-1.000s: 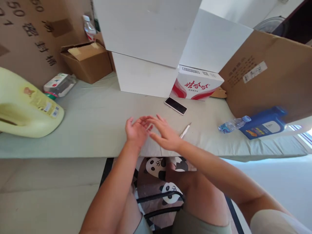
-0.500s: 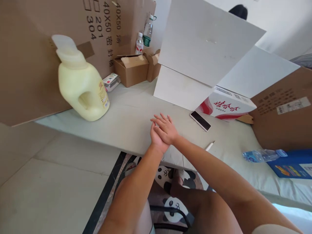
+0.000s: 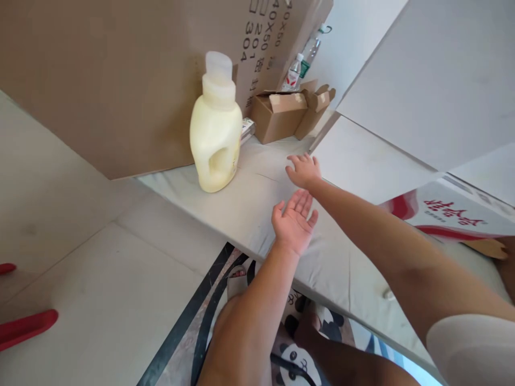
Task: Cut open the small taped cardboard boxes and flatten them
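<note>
Both left hand (image 3: 293,225) and right hand (image 3: 304,170) have empty, parted fingers; a sweep toward ten o'clock might topple the jug (image 3: 216,126).

Bright, diffuse light, with bluish glare lower right below the surface (image 3: 249,212); the jug (image 3: 215,126) casts a soft shadow on the cardboard (image 3: 120,80); slight blur softens the red lettering (image 3: 454,212); wide-angle distortion stretches the edges
</note>
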Motion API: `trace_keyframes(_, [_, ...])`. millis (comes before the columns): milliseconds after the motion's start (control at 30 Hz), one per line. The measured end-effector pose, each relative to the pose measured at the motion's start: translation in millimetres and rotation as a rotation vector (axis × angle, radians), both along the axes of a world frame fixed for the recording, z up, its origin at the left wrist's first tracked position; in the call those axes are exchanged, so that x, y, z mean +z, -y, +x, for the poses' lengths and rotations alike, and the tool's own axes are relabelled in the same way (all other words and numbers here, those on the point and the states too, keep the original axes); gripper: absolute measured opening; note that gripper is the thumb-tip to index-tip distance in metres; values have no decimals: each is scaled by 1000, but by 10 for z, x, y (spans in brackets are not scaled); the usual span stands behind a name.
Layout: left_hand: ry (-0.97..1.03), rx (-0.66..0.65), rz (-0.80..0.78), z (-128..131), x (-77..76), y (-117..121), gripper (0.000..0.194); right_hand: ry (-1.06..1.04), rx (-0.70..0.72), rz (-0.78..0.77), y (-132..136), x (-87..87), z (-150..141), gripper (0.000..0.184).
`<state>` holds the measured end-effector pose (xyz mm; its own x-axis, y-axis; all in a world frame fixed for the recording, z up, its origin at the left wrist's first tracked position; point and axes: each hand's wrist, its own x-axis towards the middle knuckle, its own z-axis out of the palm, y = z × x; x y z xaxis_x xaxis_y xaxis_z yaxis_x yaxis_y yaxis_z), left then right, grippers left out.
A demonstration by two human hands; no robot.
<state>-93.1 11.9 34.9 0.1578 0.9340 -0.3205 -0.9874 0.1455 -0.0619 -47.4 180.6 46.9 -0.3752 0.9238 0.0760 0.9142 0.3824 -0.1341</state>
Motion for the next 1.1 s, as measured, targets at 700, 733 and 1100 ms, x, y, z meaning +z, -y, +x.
trace_keyframes(700, [-391,315,-302,-475,13,-169,20,-492,-79,132,-367,227,-240,71])
trace_keyframes(733, [-508,423,-390,-477,-24,-181,17,-574,-48,135,-78,189,-12,68])
trace_keyframes(1100, [-1622,257,694,166,-166,100,39,-1358,-462,324,2592,-209,2018,57])
